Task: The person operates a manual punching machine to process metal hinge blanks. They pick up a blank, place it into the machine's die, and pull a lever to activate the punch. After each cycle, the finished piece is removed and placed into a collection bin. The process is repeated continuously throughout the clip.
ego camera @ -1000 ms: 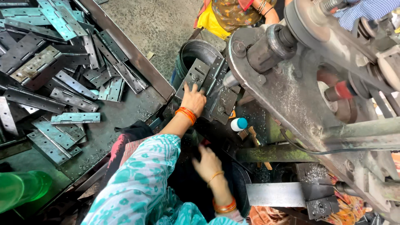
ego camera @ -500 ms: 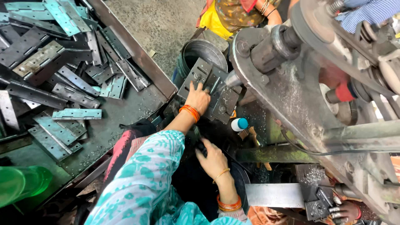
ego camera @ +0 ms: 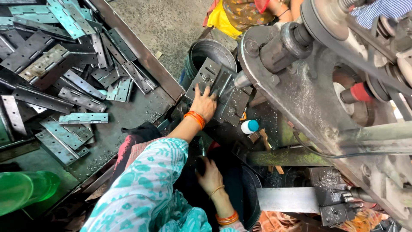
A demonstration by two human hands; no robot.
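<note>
My left hand (ego camera: 204, 103) lies flat, fingers spread, pressing a grey hinge (ego camera: 214, 83) onto the machine's (ego camera: 300, 86) bed; it pins the hinge from above rather than gripping it. The spindle tip sits just beyond my fingertips, so I judge the hinge is best kept square and pinned, with fingertips held back from that tip. My right hand (ego camera: 210, 174) is low in a dark bin (ego camera: 244, 193), fingers curled loosely around something dark; I cannot tell whether they are closed on it. A steel bucket (ego camera: 206, 51) sits just past my left fingertips and a tray (ego camera: 146, 56) edge runs to their left, leaving a narrow lane. A white bottle (ego camera: 249, 126) stands just right of my left wrist.
</note>
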